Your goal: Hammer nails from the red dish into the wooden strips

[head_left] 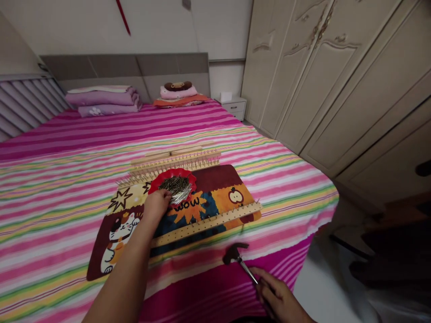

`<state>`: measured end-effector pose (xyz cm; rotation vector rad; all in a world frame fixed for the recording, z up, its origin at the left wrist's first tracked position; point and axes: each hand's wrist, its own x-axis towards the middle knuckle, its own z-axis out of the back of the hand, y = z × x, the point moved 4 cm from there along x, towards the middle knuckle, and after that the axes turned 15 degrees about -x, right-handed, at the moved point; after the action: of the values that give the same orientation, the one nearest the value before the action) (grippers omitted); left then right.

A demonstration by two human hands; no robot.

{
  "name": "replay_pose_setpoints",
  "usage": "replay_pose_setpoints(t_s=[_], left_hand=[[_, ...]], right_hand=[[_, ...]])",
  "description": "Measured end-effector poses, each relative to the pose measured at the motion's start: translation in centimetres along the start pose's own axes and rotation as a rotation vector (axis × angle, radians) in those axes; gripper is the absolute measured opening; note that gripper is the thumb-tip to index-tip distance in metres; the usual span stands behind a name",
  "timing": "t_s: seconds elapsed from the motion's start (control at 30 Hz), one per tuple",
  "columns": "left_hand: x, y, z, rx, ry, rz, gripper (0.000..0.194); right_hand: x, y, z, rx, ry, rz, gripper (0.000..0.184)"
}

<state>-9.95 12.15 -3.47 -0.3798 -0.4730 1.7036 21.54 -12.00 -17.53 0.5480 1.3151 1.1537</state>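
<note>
My left hand is at the near left rim of a scalloped red dish full of nails. Its fingers are bunched at the nails, and whatever they pinch is hidden. In my right hand is a claw hammer, gripped by its handle, with the head over the near part of the bed. A wooden strip with rows of holes lies across a patterned mat, with some nails standing in it. My left forearm covers the strip's left end.
Behind the dish lie several wooden strips, some bristling with upright nails. The mat rests on a striped bedsheet. Folded bedding sits near the headboard. A wardrobe and a small nightstand stand at the right.
</note>
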Motion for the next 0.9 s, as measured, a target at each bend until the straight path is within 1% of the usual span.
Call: replay_pose_setpoints(t_s=[0.07, 0.13, 0.27, 0.33, 0.43, 0.5, 0.57, 0.67, 0.73, 0.8, 0.83, 0.9], left_hand=[[-0.2, 0.8, 0.6, -0.190, -0.033, 0.031, 0.020], [-0.4, 1.9, 1.0, -0.425, -0.074, 0.058, 0.019], [-0.7, 3.4, 0.9, -0.905, -0.124, 0.116, 0.021], [-1.1, 3.5, 1.0, -1.106, -0.109, 0.182, 0.023], [-2.3, 2.8, 1.4, -1.323, -0.045, 0.295, 0.022], [-3.5, 2.1, 1.6, -1.439, 0.020, 0.351, 0.024], [-4.9, 1.5, 1.5, -1.555, 0.097, 0.378, 0.027], [-7.3, 0.7, 0.5, -1.682, 0.213, 0.381, 0.030], [-8.9, 0.5, -0.4, -1.713, 0.267, 0.390, 0.030], [-10.2, 0.4, -1.1, -1.710, 0.293, 0.390, 0.028], [-10.6, 0.5, -1.4, -1.700, 0.288, 0.384, 0.028], [-11.0, 0.7, -1.7, -1.668, 0.241, 0.375, 0.030]], right_hand=[[-0.2, 0.5, 0.1, 0.014, -0.023, 0.001, 0.061], [-0.4, 0.8, 0.1, 0.024, -0.043, 0.005, 0.058], [-0.4, 0.4, -0.1, 0.014, -0.041, 0.007, 0.059], [-0.2, -0.2, -0.2, -0.003, -0.021, 0.001, 0.063], [0.1, -0.6, -0.3, -0.021, 0.003, -0.009, 0.067], [0.0, -0.2, -0.3, -0.019, -0.005, -0.013, 0.067], [-0.3, 0.5, -0.1, -0.013, -0.027, -0.019, 0.065], [-0.8, 1.6, 0.1, -0.008, -0.066, -0.032, 0.060], [-1.0, 2.1, 0.1, -0.016, -0.063, -0.038, 0.059], [-1.1, 2.3, 0.1, -0.025, -0.054, -0.043, 0.060], [-1.1, 2.3, 0.1, -0.026, -0.049, -0.046, 0.060], [-1.1, 2.3, 0.2, -0.023, -0.047, -0.043, 0.060]])
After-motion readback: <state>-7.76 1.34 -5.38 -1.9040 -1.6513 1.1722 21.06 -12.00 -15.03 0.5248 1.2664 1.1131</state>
